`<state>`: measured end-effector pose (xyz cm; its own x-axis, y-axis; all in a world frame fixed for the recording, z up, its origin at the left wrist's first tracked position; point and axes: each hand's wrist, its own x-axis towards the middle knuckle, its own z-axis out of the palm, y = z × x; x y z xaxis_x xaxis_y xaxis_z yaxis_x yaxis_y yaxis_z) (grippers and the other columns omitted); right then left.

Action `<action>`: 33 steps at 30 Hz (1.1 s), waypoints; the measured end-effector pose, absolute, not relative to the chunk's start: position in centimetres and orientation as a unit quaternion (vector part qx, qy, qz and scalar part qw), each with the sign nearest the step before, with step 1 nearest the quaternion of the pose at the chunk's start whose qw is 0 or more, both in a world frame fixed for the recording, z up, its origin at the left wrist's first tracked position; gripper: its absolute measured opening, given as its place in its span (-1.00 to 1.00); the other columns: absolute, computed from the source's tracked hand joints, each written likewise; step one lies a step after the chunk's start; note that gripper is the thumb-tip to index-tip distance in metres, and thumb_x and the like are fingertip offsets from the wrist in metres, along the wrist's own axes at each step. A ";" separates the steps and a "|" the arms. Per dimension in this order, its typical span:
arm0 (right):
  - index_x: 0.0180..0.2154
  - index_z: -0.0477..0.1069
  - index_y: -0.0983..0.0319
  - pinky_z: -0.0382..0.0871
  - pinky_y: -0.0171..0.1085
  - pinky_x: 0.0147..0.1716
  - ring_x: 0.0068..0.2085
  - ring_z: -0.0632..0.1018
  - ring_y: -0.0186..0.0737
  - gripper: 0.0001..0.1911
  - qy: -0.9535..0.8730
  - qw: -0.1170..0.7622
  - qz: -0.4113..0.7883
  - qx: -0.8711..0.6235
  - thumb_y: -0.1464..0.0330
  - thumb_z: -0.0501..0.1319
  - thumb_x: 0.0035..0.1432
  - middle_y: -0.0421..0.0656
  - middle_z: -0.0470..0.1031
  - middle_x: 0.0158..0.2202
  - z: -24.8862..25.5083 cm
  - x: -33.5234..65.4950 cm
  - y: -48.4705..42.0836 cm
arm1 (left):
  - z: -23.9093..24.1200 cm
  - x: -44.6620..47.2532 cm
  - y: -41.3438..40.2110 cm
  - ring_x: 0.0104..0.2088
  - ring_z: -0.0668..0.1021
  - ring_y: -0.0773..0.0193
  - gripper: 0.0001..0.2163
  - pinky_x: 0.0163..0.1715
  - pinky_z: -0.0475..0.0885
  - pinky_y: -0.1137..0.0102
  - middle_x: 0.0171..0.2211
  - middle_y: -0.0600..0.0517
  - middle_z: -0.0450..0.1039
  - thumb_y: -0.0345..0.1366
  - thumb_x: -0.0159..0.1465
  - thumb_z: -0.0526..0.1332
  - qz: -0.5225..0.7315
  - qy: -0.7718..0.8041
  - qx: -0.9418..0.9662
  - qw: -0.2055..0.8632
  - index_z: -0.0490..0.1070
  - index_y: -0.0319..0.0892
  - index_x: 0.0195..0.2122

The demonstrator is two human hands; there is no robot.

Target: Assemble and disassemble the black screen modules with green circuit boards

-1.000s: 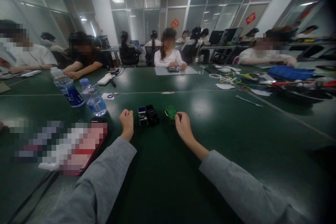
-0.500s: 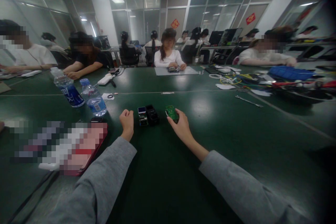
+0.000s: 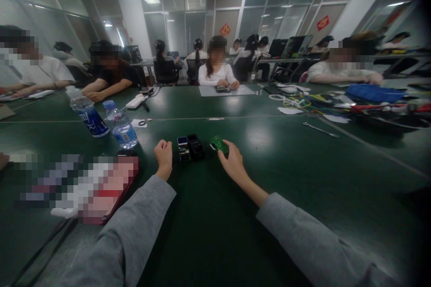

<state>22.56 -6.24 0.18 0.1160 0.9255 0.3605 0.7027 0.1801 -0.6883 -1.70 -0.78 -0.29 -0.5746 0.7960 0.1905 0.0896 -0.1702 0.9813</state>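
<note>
My right hand (image 3: 231,163) pinches a small green circuit board (image 3: 219,143) by its near edge, tilted just above the dark green table (image 3: 208,219). My left hand (image 3: 163,154) rests on the table as a loose fist, with nothing visible in it. Between the two hands lie a black block-shaped part (image 3: 195,146) and, touching its left side, a smaller module with a blue-white top (image 3: 182,148). Grey sleeves cover both my forearms.
Two water bottles (image 3: 88,114) (image 3: 120,125) stand at the left, with a red-edged flat item (image 3: 111,193) in front of them. Several people sit around the table. Cables, a blue tray (image 3: 373,93) and a wrench (image 3: 319,130) lie at the right.
My right hand has lifted and tilted the green circuit board slightly leftward, shifting from a touch on its right edge to a pinch. The left fist has stayed still.
</note>
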 end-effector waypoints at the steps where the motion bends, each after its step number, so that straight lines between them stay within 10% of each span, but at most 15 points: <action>1: 0.17 0.19 0.27 0.23 0.13 0.06 0.09 0.37 0.07 -0.47 -0.653 0.406 0.135 -0.625 0.23 0.05 0.21 0.05 0.34 0.10 0.2 22.5 -6.2 | -0.2 -1.7 -0.8 -0.59 0.09 0.46 -0.70 -0.56 -0.01 0.47 -0.64 0.22 -0.08 -0.49 0.08 0.16 0.663 0.590 0.379 0.263 0.00 -0.17 -0.64; 33: 0.19 0.17 0.30 0.24 0.08 0.05 0.08 0.37 0.04 -0.46 -0.656 0.378 0.118 -0.642 0.24 0.03 0.22 0.04 0.34 0.08 0.3 22.3 -6.2 | -1.1 -2.2 -0.7 -0.57 0.19 0.43 -0.76 -0.52 0.07 0.49 -0.65 0.21 0.07 -0.50 0.03 0.18 0.616 0.622 0.438 0.205 0.09 -0.17 -0.63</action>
